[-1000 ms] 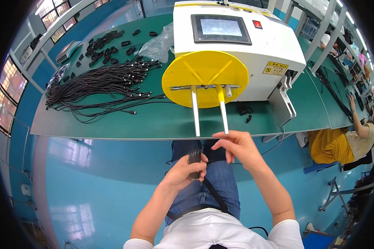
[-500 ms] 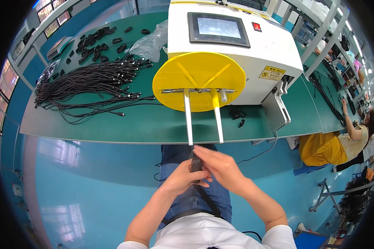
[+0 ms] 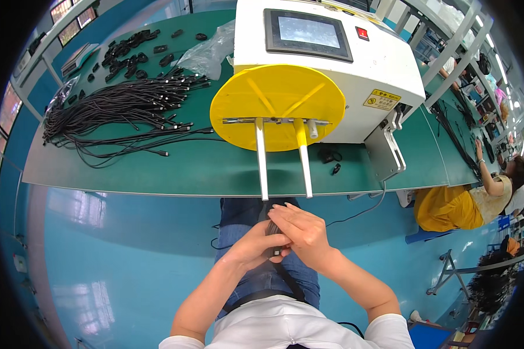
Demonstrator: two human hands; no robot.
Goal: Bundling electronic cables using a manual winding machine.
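Just in front of the bench edge, both hands are closed on a coiled black cable [image 3: 273,228]. My left hand [image 3: 256,246] wraps it from the left, thumb across its near part. My right hand [image 3: 303,234] presses over it from the right, fingers together and pointing up-left. A small connector end [image 3: 276,252] shows below the left thumb. Much of the coil is hidden by the fingers. Beyond the hands, two prongs [image 3: 262,168] stick out toward me from the yellow disc [image 3: 233,104] of a white winding machine [image 3: 384,72].
Many loose black cables [image 3: 116,107] lie piled on the green bench [image 3: 198,174] at left, with small coiled black pieces [image 3: 128,52] behind them and a clear plastic bag [image 3: 212,52] beside the machine. A metal bracket [image 3: 387,154] stands at right. A co-worker [image 3: 466,203] sits further right.
My right hand has closed further around the cable coil, and the connector end has come into view at its near end. The view has shifted slightly.
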